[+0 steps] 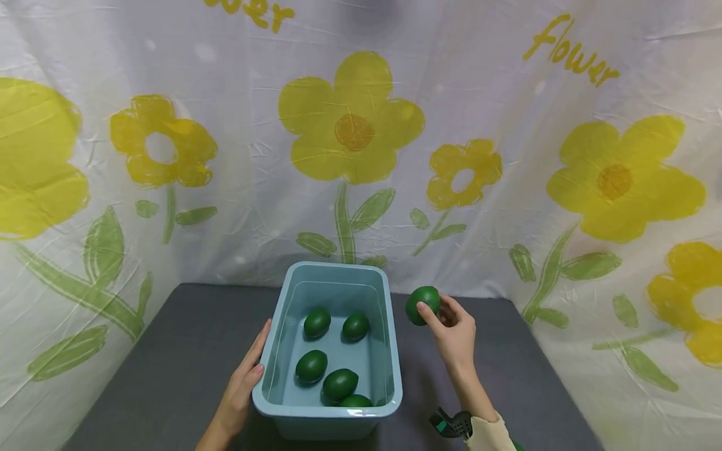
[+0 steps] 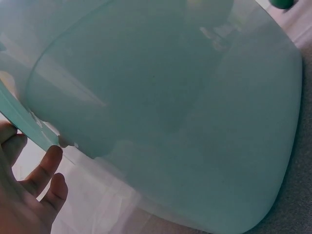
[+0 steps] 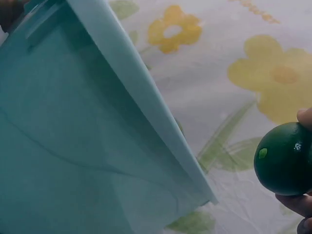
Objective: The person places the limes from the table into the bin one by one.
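In the head view a light blue plastic bin (image 1: pixel 327 410) stands mid-table, with several dark green avocados (image 1: pixel 311 366) lying loose on its floor. My right hand (image 1: pixel 455 329) is raised beyond the bin's right rim and pinches another avocado (image 1: pixel 423 305) between thumb and fingers. The right wrist view shows this held avocado (image 3: pixel 282 158) with a pale green spot, apart from the bin wall (image 3: pixel 83 136). Against the bin's left side rests my left hand (image 1: pixel 239 388), fingers fairly straight. In the left wrist view its fingers (image 2: pixel 46 168) touch the rim from outside.
A dark grey table (image 1: pixel 186 351) lies under the bin. Behind it and on both sides hangs a white cloth (image 1: pixel 248 207) with painted yellow flowers. A black wrist strap (image 1: pixel 451 424) is on my right arm. Something green (image 1: pixel 516 445) shows partly beside the right sleeve.
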Available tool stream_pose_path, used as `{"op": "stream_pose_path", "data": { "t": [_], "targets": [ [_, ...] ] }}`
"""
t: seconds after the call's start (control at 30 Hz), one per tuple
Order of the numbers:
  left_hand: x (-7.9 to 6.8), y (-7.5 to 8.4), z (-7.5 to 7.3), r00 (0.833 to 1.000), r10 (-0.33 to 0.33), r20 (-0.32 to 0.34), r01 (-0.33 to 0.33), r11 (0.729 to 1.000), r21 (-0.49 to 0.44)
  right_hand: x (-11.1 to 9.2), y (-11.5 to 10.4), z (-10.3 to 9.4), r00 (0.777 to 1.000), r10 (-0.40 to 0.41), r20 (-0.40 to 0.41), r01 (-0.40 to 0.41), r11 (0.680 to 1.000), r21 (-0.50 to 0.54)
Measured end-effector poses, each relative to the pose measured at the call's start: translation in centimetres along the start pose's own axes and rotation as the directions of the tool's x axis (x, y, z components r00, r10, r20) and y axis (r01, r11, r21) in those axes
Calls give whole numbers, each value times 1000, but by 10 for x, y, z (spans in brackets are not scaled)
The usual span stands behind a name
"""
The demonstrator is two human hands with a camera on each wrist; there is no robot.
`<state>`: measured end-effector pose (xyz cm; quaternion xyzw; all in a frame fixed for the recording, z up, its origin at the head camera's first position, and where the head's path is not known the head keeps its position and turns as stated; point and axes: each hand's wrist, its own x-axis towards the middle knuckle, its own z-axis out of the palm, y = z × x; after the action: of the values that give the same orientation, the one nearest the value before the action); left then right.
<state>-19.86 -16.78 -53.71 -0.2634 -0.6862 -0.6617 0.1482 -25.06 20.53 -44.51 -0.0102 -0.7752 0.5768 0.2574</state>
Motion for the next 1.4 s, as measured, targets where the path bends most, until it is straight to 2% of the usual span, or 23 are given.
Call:
{"op": "stream_pose_path", "data": {
  "t": [0.23, 0.5, 0.8, 1.03, 1.17, 1.4],
  "targets": [
    [0, -1, 2, 1000, -12, 4, 12, 1000, 8, -3, -5, 10, 1000, -16, 22, 16, 1000, 10],
    [-1, -1, 1, 1000, -18, -11, 18, 1000, 6, 1, -12, 21, 992, -19, 129, 23, 999, -32],
    [0, 0, -1, 1000, -10, -4, 10, 1000, 2, 3, -16, 36, 963, -61, 262, 89, 991, -98],
    [1, -1, -2, 1000, 0, 7, 0, 1000, -3, 2, -17, 47, 927, -129, 352, 202, 963, -180],
    [1, -2, -1, 1000, 11, 11, -11, 1000, -6, 2, -17, 47, 917, -150, 370, 245, 943, -226],
    [0, -2, -2, 1000, 5, 11, -5, 1000, -6, 4, -21, 35, 930, -161, 331, 248, 938, -241]
  ]
}}
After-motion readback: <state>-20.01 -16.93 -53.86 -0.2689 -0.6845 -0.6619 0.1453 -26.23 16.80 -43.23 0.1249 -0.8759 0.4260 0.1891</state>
